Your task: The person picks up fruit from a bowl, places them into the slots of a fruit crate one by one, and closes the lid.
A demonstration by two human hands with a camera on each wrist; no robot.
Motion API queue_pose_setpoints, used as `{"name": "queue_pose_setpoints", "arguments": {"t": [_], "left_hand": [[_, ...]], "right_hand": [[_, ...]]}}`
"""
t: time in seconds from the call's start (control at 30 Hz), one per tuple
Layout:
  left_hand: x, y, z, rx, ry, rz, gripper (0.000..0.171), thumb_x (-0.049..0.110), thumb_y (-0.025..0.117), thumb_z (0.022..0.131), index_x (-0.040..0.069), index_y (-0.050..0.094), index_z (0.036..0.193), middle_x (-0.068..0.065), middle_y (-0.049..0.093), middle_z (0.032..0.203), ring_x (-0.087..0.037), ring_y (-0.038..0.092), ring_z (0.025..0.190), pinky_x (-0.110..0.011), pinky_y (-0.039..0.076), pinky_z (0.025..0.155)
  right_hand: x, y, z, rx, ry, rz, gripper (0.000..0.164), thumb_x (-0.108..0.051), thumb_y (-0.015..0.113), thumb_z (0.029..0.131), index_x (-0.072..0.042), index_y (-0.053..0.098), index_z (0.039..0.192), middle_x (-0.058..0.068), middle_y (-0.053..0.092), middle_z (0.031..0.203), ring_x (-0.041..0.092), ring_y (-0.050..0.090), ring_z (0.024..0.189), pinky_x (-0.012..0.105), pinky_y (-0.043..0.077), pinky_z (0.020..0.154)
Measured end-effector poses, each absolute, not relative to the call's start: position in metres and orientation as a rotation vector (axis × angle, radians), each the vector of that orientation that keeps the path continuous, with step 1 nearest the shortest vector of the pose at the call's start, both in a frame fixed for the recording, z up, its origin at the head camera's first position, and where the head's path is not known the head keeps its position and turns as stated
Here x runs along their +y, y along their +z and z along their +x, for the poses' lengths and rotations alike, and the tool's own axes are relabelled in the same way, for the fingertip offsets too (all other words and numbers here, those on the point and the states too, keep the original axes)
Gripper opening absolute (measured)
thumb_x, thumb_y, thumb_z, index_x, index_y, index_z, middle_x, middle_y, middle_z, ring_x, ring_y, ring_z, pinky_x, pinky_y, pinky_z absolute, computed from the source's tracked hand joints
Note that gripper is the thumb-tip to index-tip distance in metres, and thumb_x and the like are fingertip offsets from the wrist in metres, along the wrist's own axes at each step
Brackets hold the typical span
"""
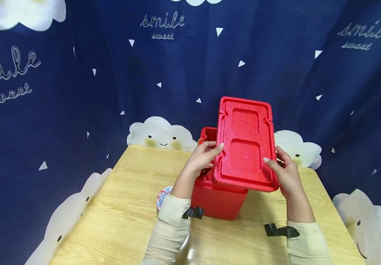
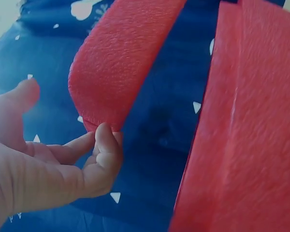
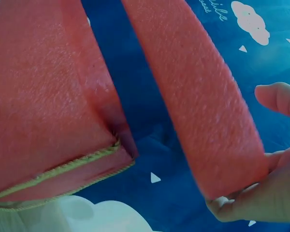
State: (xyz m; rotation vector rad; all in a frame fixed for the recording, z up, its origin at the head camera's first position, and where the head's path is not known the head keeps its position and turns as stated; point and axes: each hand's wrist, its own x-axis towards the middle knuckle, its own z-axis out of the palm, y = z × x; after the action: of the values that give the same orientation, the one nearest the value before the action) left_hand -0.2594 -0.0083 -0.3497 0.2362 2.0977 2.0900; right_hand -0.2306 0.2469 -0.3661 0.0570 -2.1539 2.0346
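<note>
A red foam lid [image 1: 243,143] with two recessed panels is held tilted above a red foam box [image 1: 220,202]. Both wrist views show a gap between lid and box. My left hand [image 1: 203,156] is at the lid's left edge, curled fingertips against its underside in the left wrist view. At the lower right corner, my right hand [image 1: 285,173] holds the lid from beneath, its thumb raised over the top face. The box's left part is uncovered, showing a small dark red item [image 1: 205,173] inside. Yellow twisted rope [image 3: 63,169] runs along the box's side.
A round plate [image 1: 162,195] with a blue and red pattern lies left of the box, partly hidden by my left forearm. Everything stands on a light wooden table [image 1: 124,206]. A dark blue curtain [image 1: 184,66] with white clouds surrounds the table's back and sides.
</note>
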Motion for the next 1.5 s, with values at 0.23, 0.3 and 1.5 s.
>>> {"name": "queue_pose_setpoints", "arguments": {"t": [0.23, 0.3, 1.5], "left_hand": [[-0.018, -0.348, -0.270, 2.106, 2.129, 0.184, 0.050, 0.029, 0.054, 0.094, 0.000, 0.043, 0.133, -0.015, 0.051, 0.121, -0.024, 0.051, 0.094, -0.043, 0.049, 0.078], [-0.021, -0.348, -0.271, 2.111, 2.131, 0.169, 0.049, 0.028, 0.054, 0.094, 0.001, 0.042, 0.134, -0.016, 0.050, 0.123, -0.026, 0.050, 0.096, -0.044, 0.048, 0.080], [-0.032, -0.343, -0.286, 2.261, 2.444, 0.269, 0.040, 0.024, 0.058, 0.091, 0.004, 0.051, 0.126, -0.015, 0.055, 0.107, -0.025, 0.056, 0.093, -0.039, 0.047, 0.076]], "right_hand": [[0.236, -0.358, -0.244, -2.183, 2.010, 0.140, 0.073, -0.013, 0.060, 0.089, 0.000, 0.017, 0.147, 0.014, 0.036, 0.127, 0.010, 0.044, 0.098, 0.015, 0.047, 0.073], [0.233, -0.357, -0.247, -2.169, 1.994, 0.185, 0.068, -0.010, 0.059, 0.089, 0.004, 0.022, 0.144, 0.015, 0.038, 0.125, 0.010, 0.045, 0.097, 0.014, 0.045, 0.073], [0.220, -0.347, -0.260, -1.837, 2.298, 0.380, 0.053, -0.032, 0.044, 0.098, -0.003, 0.035, 0.142, 0.010, 0.042, 0.136, 0.027, 0.037, 0.122, 0.042, 0.036, 0.097]]}}
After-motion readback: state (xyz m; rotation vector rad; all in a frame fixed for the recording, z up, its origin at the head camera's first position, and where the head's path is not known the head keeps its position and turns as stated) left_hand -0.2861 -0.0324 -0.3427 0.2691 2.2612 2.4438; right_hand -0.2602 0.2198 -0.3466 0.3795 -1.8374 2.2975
